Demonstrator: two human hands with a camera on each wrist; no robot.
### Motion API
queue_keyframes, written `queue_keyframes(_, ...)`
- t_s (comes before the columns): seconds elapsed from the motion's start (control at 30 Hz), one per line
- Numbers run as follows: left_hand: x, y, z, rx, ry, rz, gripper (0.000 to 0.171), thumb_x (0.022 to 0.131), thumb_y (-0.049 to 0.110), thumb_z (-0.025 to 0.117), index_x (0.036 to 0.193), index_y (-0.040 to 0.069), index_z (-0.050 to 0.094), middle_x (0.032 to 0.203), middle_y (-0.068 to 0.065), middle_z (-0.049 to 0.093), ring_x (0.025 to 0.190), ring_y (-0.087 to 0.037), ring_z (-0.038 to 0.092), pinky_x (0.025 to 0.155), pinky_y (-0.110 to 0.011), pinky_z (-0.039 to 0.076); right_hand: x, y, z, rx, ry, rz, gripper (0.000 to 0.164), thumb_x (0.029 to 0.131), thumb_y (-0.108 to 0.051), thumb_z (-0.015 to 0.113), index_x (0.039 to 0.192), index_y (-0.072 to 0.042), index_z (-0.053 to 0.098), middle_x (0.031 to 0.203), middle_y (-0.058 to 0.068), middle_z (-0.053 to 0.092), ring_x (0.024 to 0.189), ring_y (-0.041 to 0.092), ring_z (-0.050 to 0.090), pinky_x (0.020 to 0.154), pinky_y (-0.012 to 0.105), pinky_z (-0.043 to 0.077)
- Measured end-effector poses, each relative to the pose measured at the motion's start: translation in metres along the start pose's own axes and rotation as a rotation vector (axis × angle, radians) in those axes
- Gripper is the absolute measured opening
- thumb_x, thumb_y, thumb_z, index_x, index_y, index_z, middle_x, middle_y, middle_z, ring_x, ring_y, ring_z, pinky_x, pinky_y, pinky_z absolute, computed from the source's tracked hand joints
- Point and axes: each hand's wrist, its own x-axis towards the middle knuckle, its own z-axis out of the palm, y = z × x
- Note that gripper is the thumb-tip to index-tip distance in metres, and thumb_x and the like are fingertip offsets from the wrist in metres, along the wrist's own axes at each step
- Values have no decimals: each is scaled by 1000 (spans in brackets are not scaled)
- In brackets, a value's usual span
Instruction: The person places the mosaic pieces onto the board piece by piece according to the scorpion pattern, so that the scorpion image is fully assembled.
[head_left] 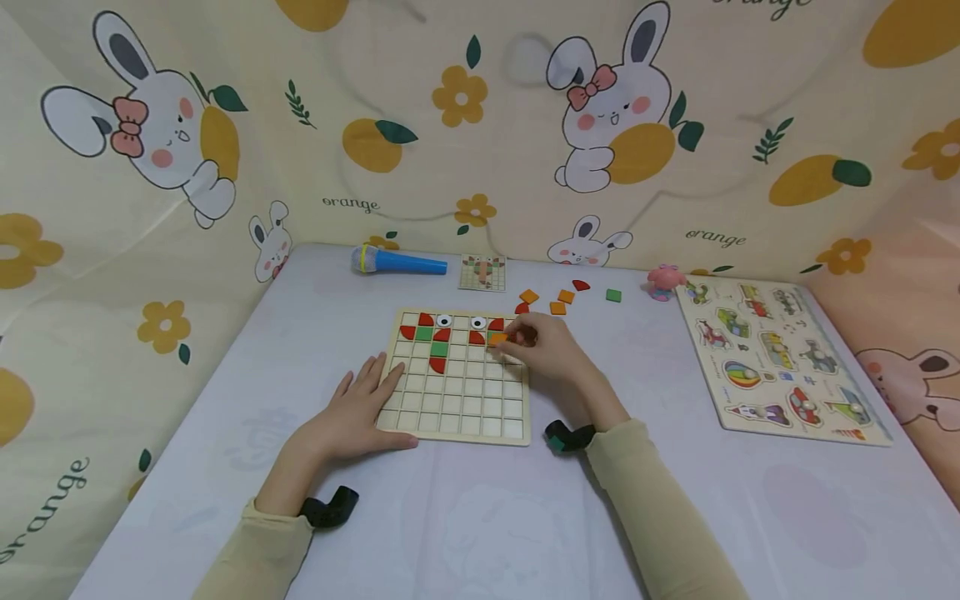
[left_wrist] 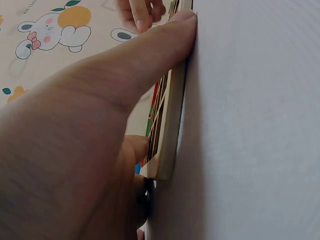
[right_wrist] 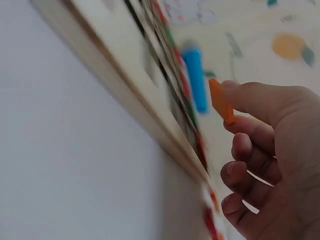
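A square wooden grid board (head_left: 480, 406) lies on the table, its upper rows holding red quarter-round tiles, green square tiles (head_left: 438, 349) and two eye tiles (head_left: 477, 322). Between thumb and forefinger, my right hand (head_left: 551, 346) pinches an orange square tile (right_wrist: 221, 101) over the board's upper right part. The right wrist view shows that tile held above the board surface, with the other fingers curled. My left hand (head_left: 352, 425) rests at the board's left side, fingers spread on its edge and thumb along the near edge.
Behind the board lie loose orange tiles (head_left: 566, 296), red tiles (head_left: 581, 285) and a green tile (head_left: 613, 295). A small pattern card (head_left: 482, 273) and a blue toy microphone (head_left: 408, 262) are at the back. At right are a pink figurine (head_left: 665, 281) and a picture puzzle board (head_left: 780, 358).
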Motion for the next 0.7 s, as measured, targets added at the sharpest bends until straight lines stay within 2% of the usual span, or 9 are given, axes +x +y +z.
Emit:
queue_keyframes(0.13, 0, 0, 1, -4, 0, 4, 121, 83, 69, 77, 170, 9, 19, 178, -22, 1, 165, -41, 0, 130, -64, 0, -5, 22, -33, -48, 62, 60, 29, 97, -30, 79, 112, -6, 75, 88, 7, 60, 87, 24, 53, 74, 34, 44)
queue_keyframes(0.23, -1, -1, 0, -12, 8, 10, 120, 83, 69, 77, 170, 8, 21, 177, -23, 2, 164, -43, 1, 129, -65, 1, -11, 40, -52, -81, 58, 98, 28, 96, -28, 80, 113, -6, 77, 90, 9, 61, 89, 26, 53, 76, 36, 44)
queue_keyframes(0.4, -3, -2, -1, -9, 10, 6, 120, 83, 68, 77, 170, 8, 20, 177, -23, 2, 164, -43, 1, 129, -65, 1, -16, 61, -65, -129, -20, 125, 29, 95, -30, 82, 115, -10, 78, 103, 8, 67, 97, 27, 55, 85, 37, 48)
queue_keyframes(0.47, -3, -2, -1, -5, 11, 4, 120, 83, 68, 77, 170, 8, 20, 177, -23, 2, 164, -43, 1, 129, -65, 1, -17, 66, -67, -123, -13, 129, 31, 95, -33, 81, 115, -10, 78, 105, 9, 67, 98, 27, 55, 86, 37, 47)
queue_keyframes(0.5, -2, -2, -1, -4, 10, 3, 120, 83, 68, 77, 170, 8, 20, 177, -23, 2, 164, -43, 0, 129, -65, 1, -18, 69, -68, -115, 16, 133, 31, 96, -34, 80, 116, -10, 77, 106, 10, 67, 99, 28, 54, 86, 38, 47)
queue_keyframes(0.57, -2, -2, 0, -6, 9, -1, 120, 83, 68, 78, 170, 9, 20, 178, -22, 1, 164, -42, 0, 130, -64, 0, -18, 76, -69, -105, 124, 143, 33, 99, -34, 77, 120, -8, 75, 109, 14, 64, 99, 29, 53, 84, 38, 45)
queue_keyframes(0.7, 0, 0, 1, -8, -5, -2, 121, 83, 69, 77, 171, 10, 18, 178, -21, 0, 165, -40, -2, 130, -64, 0, -21, 96, -71, -112, 426, 228, 38, 101, -25, 70, 129, -1, 69, 113, 20, 59, 100, 33, 52, 84, 40, 41)
